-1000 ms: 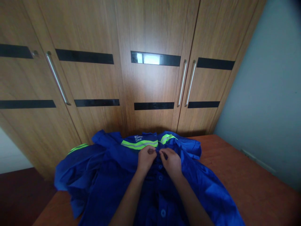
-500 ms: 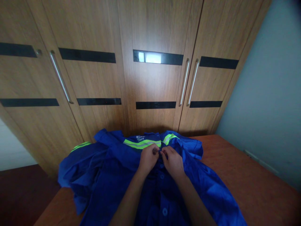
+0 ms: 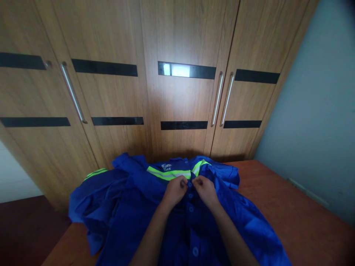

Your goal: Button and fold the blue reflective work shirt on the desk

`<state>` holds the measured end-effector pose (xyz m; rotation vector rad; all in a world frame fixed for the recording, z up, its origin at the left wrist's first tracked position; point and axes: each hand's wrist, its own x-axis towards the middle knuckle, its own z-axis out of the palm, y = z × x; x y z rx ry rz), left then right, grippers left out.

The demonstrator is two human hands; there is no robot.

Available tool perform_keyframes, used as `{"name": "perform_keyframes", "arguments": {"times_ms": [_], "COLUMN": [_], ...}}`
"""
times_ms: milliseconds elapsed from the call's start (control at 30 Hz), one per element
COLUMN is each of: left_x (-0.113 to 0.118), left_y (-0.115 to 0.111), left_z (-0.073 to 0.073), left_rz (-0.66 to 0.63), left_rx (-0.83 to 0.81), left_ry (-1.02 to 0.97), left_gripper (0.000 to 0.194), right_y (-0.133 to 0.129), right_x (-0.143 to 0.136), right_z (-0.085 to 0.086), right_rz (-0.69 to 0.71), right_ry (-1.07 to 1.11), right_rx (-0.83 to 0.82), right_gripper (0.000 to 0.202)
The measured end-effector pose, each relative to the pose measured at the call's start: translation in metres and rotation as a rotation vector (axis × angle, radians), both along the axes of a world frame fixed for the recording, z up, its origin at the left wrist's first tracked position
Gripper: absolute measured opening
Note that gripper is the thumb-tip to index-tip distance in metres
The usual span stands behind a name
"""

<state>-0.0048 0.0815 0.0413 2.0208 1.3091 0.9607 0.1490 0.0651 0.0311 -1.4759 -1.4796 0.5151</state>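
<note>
A blue jacket [image 3: 133, 221] with yellow-green reflective bands lies spread out, its collar end toward the wardrobe. Down its middle runs a front placket with several round buttons. My left hand [image 3: 177, 189] pinches the fabric just left of the placket, below the reflective band [image 3: 169, 174]. On the other side, my right hand [image 3: 204, 187] grips the placket's right edge with closed fingers. One button [image 3: 190, 184] shows in the small gap between the two hands.
The jacket rests on a reddish-brown wooden surface [image 3: 266, 192]. Behind it stands a wooden wardrobe [image 3: 180, 99] with black strips and metal handles. A pale wall [image 3: 313, 122] rises at the right.
My hands have moved slightly apart, and the button between them now shows. Both still hold the fabric. The view has shifted a little.
</note>
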Motion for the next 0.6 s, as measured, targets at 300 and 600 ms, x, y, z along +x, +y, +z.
{"name": "perform_keyframes", "arguments": {"times_ms": [300, 600], "left_x": [-0.005, -0.012], "left_y": [-0.007, -0.009], "left_z": [0.004, 0.011], "left_rz": [-0.042, -0.071], "left_rx": [-0.048, -0.113], "left_ry": [0.302, 0.414], "left_gripper": [0.021, 0.019], "right_y": [0.041, 0.054], "right_x": [-0.014, 0.006], "right_z": [0.012, 0.001], "right_rz": [-0.125, -0.125], "right_ry": [-0.245, 0.090], "right_rx": [-0.041, 0.020], "right_gripper": [0.015, 0.036]}}
